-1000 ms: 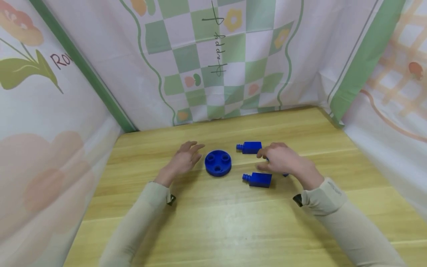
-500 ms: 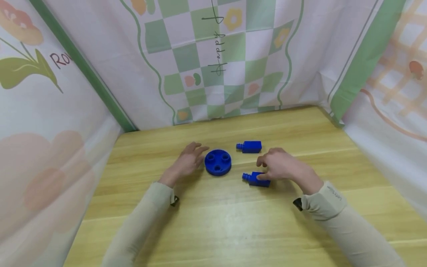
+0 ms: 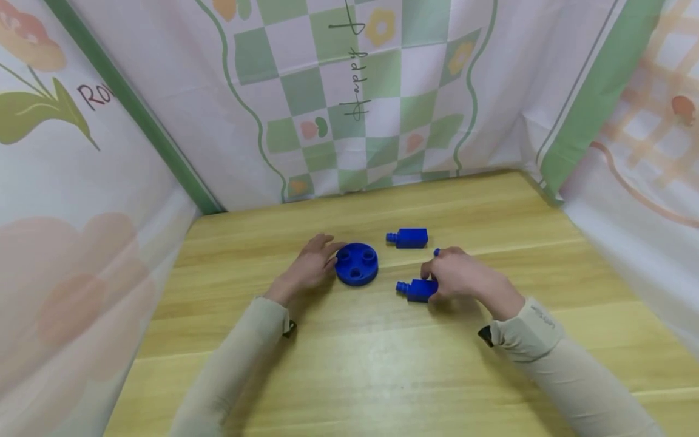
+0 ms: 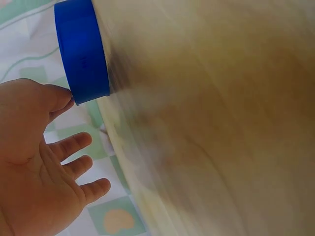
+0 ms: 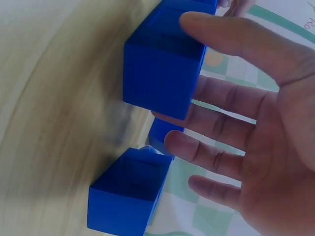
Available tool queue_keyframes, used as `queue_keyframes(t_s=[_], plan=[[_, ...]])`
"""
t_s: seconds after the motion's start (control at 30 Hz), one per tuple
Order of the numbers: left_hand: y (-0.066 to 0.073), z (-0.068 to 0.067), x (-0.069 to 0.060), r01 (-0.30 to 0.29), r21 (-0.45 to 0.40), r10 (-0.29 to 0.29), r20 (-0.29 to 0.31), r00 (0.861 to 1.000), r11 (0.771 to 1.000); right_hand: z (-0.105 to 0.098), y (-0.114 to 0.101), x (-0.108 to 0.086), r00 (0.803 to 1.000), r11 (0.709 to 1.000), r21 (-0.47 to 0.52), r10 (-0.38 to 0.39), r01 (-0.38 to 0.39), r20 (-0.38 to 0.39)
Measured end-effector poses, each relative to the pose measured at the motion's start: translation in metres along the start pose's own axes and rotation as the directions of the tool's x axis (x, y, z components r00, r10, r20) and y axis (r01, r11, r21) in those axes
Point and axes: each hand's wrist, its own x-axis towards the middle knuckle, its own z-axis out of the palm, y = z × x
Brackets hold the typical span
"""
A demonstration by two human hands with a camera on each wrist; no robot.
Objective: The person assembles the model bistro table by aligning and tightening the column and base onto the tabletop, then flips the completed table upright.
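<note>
A round blue disc with three sockets (image 3: 357, 278) lies in the middle of the table. My left hand (image 3: 307, 267) touches its left edge with thumb and index finger, the other fingers extended, as the left wrist view shows. To the right, a blue rectangular block with a ribbed stub (image 3: 419, 290) lies with its stub toward the disc. My right hand (image 3: 464, 276) holds this block by its right end, thumb on one side and fingers on the other. Another blue block (image 5: 123, 191) lies beside that hand; in the head view only its stub (image 3: 437, 252) shows.
A third such block (image 3: 412, 238) lies farther back, beyond the right hand. The wooden table (image 3: 349, 364) ends at a patterned cloth (image 3: 306, 97) hanging behind it, with more cloth at both sides.
My left hand has moved right to the disc's edge. My right hand has shifted slightly toward me, from the middle block onto the near block, and has taken hold of it.
</note>
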Motion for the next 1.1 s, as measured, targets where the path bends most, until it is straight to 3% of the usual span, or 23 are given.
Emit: queue_keyframes(t_s=[0.53, 0.77, 1.1], plan=[[0.0002, 0.003, -0.0025, -0.02, 0.027, 0.02, -0.035, 0.999, 0.999, 0.001, -0.0009, -0.0016, 0.999, 0.999, 0.009, 0.033, -0.034, 0.042], [0.001, 0.0023, -0.0031, -0.023, 0.037, 0.025, -0.049, 0.998, 0.999, 0.0019, 0.0052, -0.001, 0.999, 1.0, -0.016, -0.013, 0.012, -0.044], [0.0019, 0.0016, -0.0033, -0.012, 0.048, 0.013, -0.027, 1.0, 0.999, -0.005, 0.0078, 0.0005, 0.994, 0.996, 0.066, -0.056, 0.062, -0.096]])
